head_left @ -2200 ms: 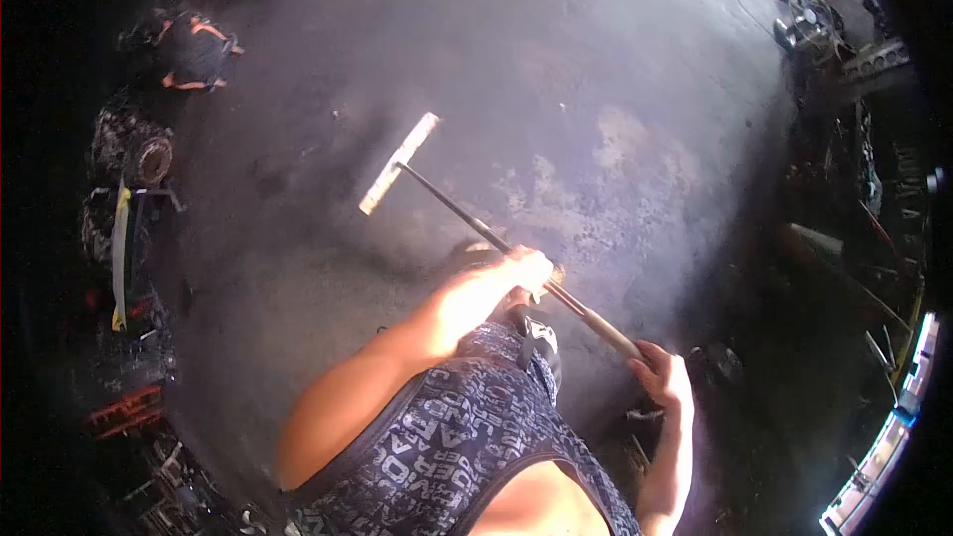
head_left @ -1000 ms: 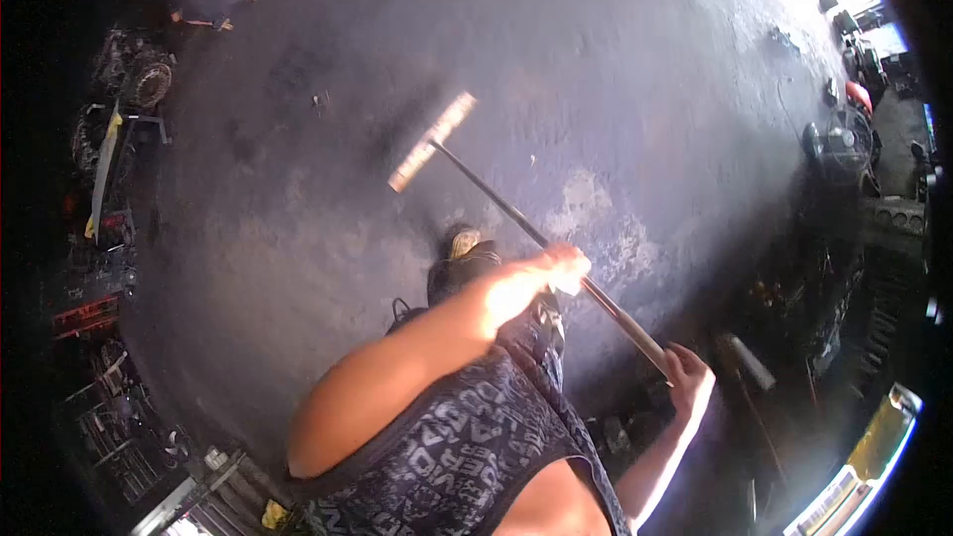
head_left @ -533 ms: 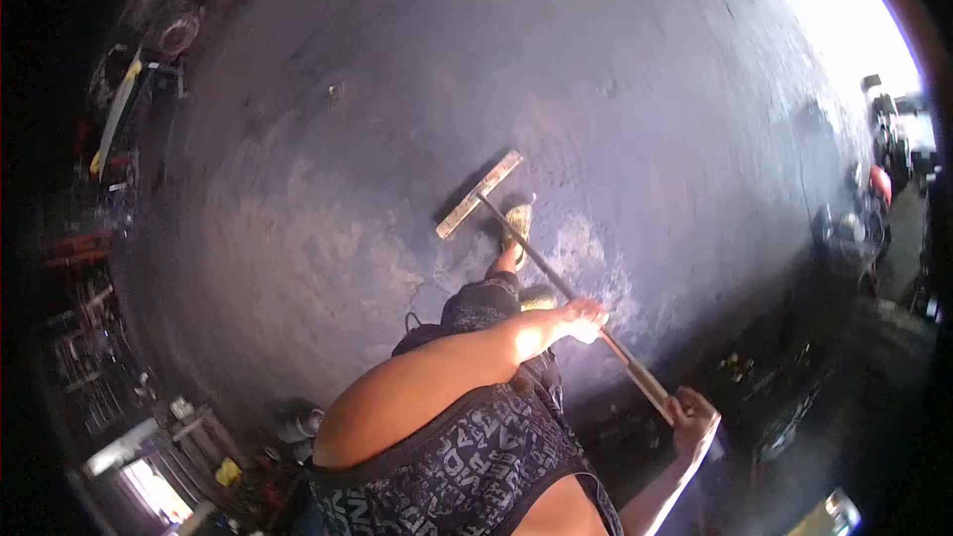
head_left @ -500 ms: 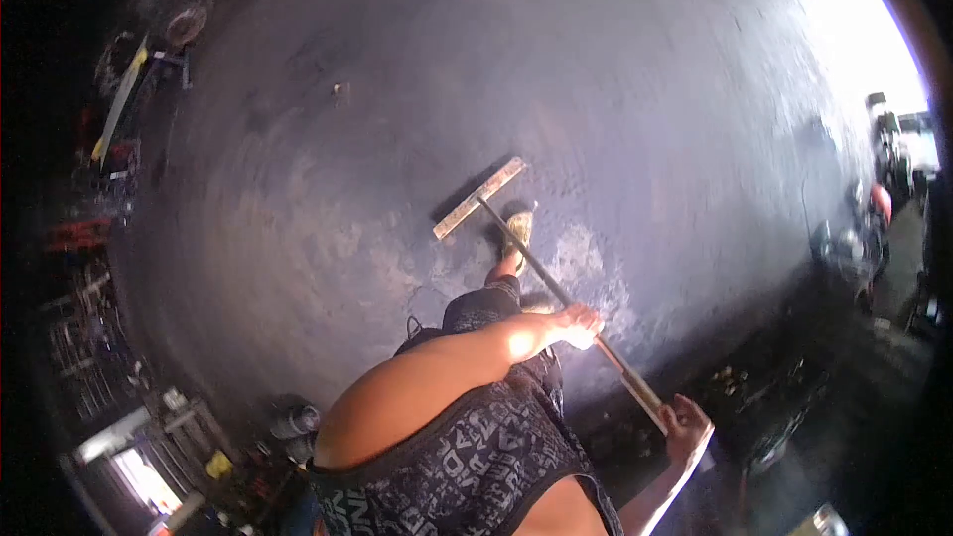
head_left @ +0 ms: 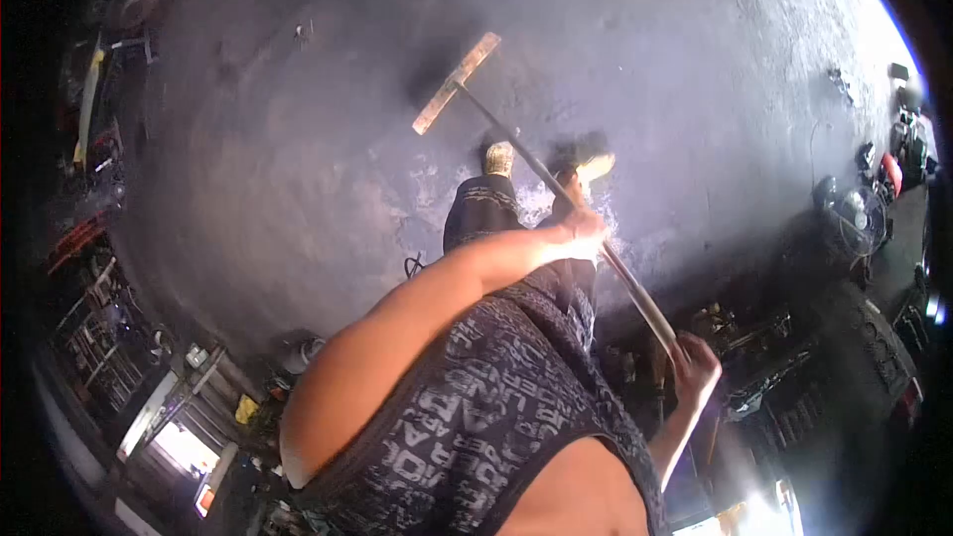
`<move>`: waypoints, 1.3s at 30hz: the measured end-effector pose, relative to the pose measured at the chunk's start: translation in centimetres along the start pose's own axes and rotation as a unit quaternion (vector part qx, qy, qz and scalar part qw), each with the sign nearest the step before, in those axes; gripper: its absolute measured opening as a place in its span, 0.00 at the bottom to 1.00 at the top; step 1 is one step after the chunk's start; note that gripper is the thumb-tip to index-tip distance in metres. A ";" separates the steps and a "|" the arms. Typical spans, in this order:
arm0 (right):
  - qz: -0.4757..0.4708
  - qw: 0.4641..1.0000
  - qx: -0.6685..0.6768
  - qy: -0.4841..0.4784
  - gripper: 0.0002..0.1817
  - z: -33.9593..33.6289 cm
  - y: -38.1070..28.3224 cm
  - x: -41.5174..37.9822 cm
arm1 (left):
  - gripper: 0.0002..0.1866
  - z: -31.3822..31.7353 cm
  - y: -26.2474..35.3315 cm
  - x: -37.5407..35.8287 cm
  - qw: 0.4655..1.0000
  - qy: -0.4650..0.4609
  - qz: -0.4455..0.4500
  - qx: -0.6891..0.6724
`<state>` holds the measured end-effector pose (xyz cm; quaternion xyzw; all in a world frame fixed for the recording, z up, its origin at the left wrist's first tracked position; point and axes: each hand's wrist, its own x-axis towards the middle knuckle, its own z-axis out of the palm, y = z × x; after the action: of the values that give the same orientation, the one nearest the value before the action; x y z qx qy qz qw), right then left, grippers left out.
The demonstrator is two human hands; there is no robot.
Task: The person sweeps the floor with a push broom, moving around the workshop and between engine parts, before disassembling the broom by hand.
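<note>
Broom (head_left: 516, 144) slants up-left, head on floor (head_left: 298, 189), both hands gripping.

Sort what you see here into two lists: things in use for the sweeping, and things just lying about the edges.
In use:
push broom, head on the floor
left hand, gripping mid-handle
right hand, gripping the handle's end
dark floor

Lying about:
fan at right
cluttered racks at left
</note>
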<state>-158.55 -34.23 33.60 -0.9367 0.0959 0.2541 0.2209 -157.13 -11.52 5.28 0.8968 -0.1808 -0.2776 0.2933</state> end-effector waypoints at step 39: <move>-0.371 0.873 -0.186 -0.258 0.16 12.4 -39.9 46.9 | 0.11 -30.7 -42.6 15.1 0.920 -0.053 -0.385 0.048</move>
<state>-112.29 3.58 14.29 -0.8285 -0.3681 0.3990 0.1378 -119.93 26.67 -6.59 0.8941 0.1495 -0.4074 0.1106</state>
